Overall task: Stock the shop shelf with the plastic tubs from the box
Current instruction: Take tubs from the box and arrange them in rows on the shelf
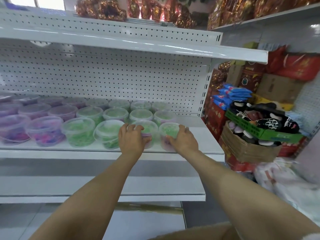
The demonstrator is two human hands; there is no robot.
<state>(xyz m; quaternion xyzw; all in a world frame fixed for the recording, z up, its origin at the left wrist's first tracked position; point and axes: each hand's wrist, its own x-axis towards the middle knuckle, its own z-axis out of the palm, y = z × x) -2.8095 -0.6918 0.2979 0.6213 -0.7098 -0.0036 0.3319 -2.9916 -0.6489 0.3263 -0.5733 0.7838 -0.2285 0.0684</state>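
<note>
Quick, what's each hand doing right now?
Left hand: grips a front-row tub.
Right hand: grips the end tub.

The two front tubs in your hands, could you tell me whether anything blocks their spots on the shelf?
Nothing visible does: the left hand and right hand already hold both tubs on the shelf.

White metal shelving with a pegboard back panel [121,75] lines a shop aisle; red cartons [299,66] and a cardboard box [245,149] crowd the corner above pale floor tiles [20,220].
</note>
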